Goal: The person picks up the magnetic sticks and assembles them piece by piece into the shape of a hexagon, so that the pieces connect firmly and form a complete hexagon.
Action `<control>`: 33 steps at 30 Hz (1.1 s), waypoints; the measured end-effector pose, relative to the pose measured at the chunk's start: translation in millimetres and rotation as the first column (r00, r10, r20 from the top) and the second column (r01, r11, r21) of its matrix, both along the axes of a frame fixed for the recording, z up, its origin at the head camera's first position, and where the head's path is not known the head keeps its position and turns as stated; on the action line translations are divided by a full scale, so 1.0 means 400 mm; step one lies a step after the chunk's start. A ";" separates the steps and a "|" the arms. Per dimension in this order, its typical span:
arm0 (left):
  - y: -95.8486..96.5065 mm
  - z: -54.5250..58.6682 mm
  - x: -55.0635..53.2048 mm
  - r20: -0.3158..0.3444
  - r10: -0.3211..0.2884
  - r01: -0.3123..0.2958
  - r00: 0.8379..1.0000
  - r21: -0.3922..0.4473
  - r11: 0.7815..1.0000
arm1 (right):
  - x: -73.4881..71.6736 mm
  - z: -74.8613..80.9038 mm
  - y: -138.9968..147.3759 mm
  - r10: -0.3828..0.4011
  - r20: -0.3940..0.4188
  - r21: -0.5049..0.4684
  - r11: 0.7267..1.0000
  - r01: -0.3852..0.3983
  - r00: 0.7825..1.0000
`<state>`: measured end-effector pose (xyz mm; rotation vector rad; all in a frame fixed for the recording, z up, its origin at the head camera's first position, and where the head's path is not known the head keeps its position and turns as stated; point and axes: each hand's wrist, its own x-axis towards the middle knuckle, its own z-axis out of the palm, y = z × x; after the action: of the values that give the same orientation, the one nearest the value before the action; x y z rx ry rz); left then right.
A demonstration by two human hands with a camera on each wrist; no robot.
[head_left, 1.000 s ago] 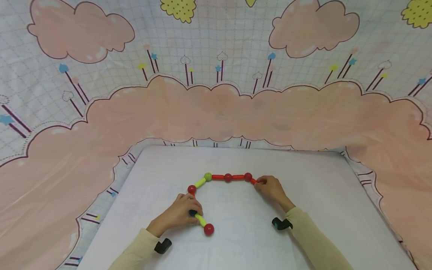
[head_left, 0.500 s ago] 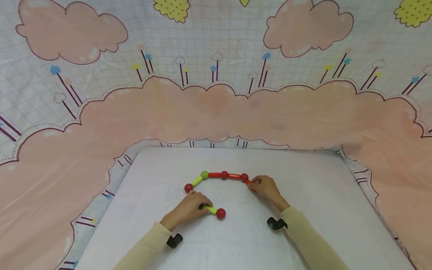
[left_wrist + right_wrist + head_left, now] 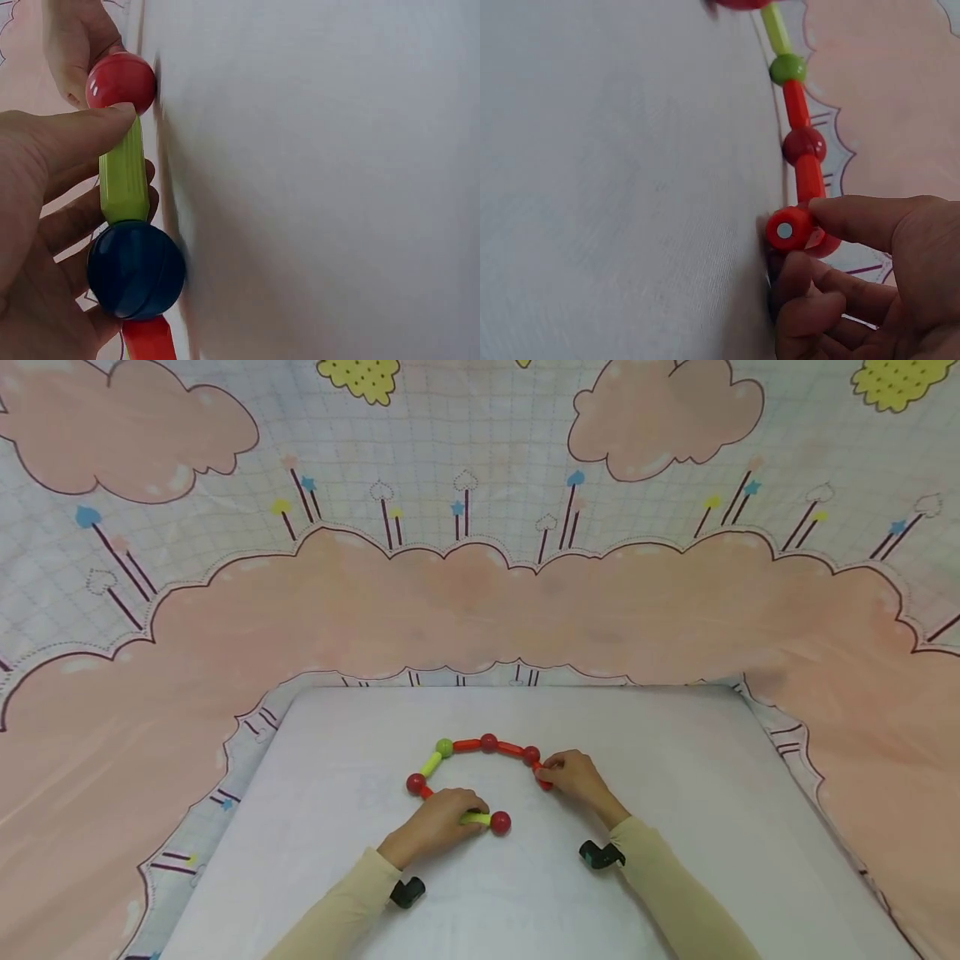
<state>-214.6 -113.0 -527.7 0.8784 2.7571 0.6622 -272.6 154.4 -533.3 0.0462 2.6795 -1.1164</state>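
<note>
A chain of coloured balls and magnetic rods lies in a curve on the white table. My left hand [image 3: 442, 818] holds its near end, thumb and fingers round a yellow-green rod [image 3: 124, 184]. That rod joins a red end ball [image 3: 500, 823] to a dark blue ball [image 3: 136, 270], which the hand hides in the head view. From there the chain runs by a red ball [image 3: 416, 784] and a green ball [image 3: 445, 747] to another red ball [image 3: 532, 755]. At the other end my right hand [image 3: 581, 778] pinches a red rod [image 3: 787, 229], its silvery round tip bare.
The white tabletop [image 3: 660, 893] reaches out around the chain. Behind and beside it hangs a cloth [image 3: 480, 610] printed with pink clouds. A black wrist camera [image 3: 408, 892] sits at the left sleeve and another black camera [image 3: 602, 855] at the right.
My left hand has swung the near end with its red ball up and to the right, towards the right hand. The right-hand rod has turned downwards, and the gap between the ends has narrowed.
</note>
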 end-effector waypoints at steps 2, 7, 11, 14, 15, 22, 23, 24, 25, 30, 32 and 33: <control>0.009 0.001 0.002 -0.010 0.004 -0.004 1.000 0.001 1.000 | 0.002 0.000 -0.004 0.007 0.013 -0.014 1.000 -0.007 1.000; 0.031 0.009 0.004 -0.025 0.027 -0.027 0.999 0.025 0.999 | 0.010 0.008 -0.014 0.022 0.084 -0.069 0.997 -0.016 0.996; 0.046 0.009 0.002 -0.031 0.048 -0.046 0.998 0.050 0.998 | 0.016 0.006 -0.023 0.021 0.146 -0.124 0.992 -0.003 0.989; 0.054 0.004 -0.003 -0.047 0.049 -0.047 0.998 0.051 0.998 | 0.019 0.001 -0.027 0.019 0.162 -0.166 0.986 0.008 0.987; 0.056 0.002 -0.004 -0.052 0.049 -0.046 0.997 0.050 0.998 | 0.019 -0.001 -0.028 0.020 0.165 -0.185 0.983 0.011 0.986; 0.067 0.005 -0.002 -0.041 0.081 -0.078 0.996 0.072 0.994 | 0.025 -0.002 -0.034 0.052 0.206 -0.335 0.942 0.021 0.977; 0.069 0.007 -0.001 -0.038 0.084 -0.081 0.996 0.075 0.994 | 0.026 -0.002 -0.035 0.058 0.209 -0.352 0.936 0.020 0.976; 0.070 0.008 0.000 -0.038 0.084 -0.081 0.996 0.075 0.994 | 0.027 -0.002 -0.037 0.064 0.211 -0.363 0.932 0.017 0.975; 0.071 0.010 0.002 -0.036 0.086 -0.083 0.996 0.076 0.994 | 0.028 -0.001 -0.039 0.070 0.211 -0.372 0.928 0.013 0.975; 0.078 0.015 0.005 -0.040 0.093 -0.090 0.995 0.065 0.994 | 0.034 -0.002 -0.048 0.074 0.205 -0.380 0.925 0.010 0.976; 0.080 0.016 0.006 -0.040 0.094 -0.092 0.995 0.064 0.994 | 0.037 0.000 -0.052 0.066 0.206 -0.378 0.926 0.017 0.976; 0.080 0.015 0.007 -0.040 0.095 -0.092 0.995 0.061 0.994 | 0.038 0.000 -0.054 0.063 0.208 -0.379 0.925 0.021 0.976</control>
<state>-212.0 -80.8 -521.7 0.7876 2.8453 0.7539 -257.5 132.7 -533.1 0.0660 2.2287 -1.5091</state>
